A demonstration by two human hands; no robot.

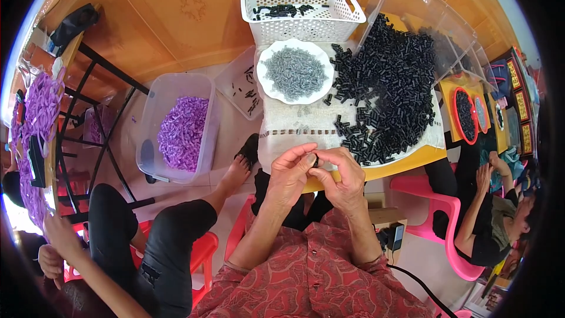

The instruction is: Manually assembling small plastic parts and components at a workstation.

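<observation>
In front of my chest, by the table's near edge, both hands meet fingertip to fingertip. My left hand (286,178) pinches a small black tube-like piece (316,161), which is mostly hidden by the fingers. From the other side, my right hand (344,184) closes on the same piece with thumb and forefinger. To the right, a large heap of short black tubes (400,76) spreads over the table. Beyond my hands stands a white scalloped plate (263,86) heaped with small clear plastic pieces (295,73). A few clear pieces lie on the white cloth (282,119) between plate and hands.
A white perforated basket (300,30) with some black tubes stands at the back. A clear bin (394,0) lies tipped behind the heap. On the floor at left is a bin (215,141) of purple pieces (183,132). Other people sit on both sides; a pink chair (453,224) is at right.
</observation>
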